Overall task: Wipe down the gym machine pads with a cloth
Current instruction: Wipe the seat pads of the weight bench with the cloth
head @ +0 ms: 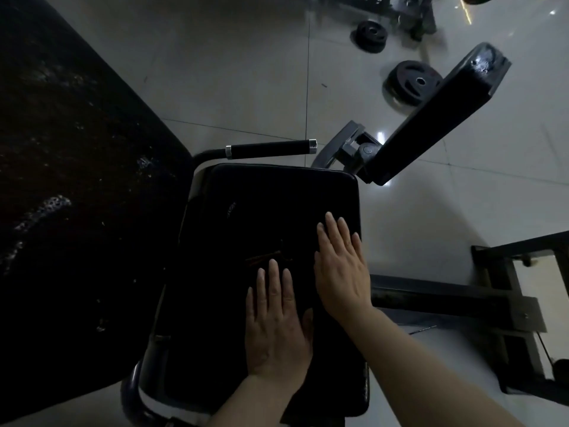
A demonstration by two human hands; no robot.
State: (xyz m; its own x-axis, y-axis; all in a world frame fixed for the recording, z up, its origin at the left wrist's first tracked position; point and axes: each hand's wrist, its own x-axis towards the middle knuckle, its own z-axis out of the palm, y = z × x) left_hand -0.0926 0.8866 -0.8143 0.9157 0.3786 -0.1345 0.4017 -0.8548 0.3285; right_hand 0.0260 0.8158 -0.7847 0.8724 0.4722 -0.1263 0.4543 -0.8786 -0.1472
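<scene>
cloth point(271, 254) barely discernible under hands point(277, 322)

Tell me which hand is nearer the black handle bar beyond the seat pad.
Right. The right hand lies farther up the seat pad toward the handle bar; the left hand rests lower, farther back.

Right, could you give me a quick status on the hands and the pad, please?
Left hand and right hand both flat, fingers straight, on black seat pad. Cloth hard to make out in the dark. Nothing in the way.

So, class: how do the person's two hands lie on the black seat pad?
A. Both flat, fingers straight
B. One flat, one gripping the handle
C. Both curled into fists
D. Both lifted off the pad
A: the left hand and the right hand both lie flat with straight fingers on the seat pad.
</scene>
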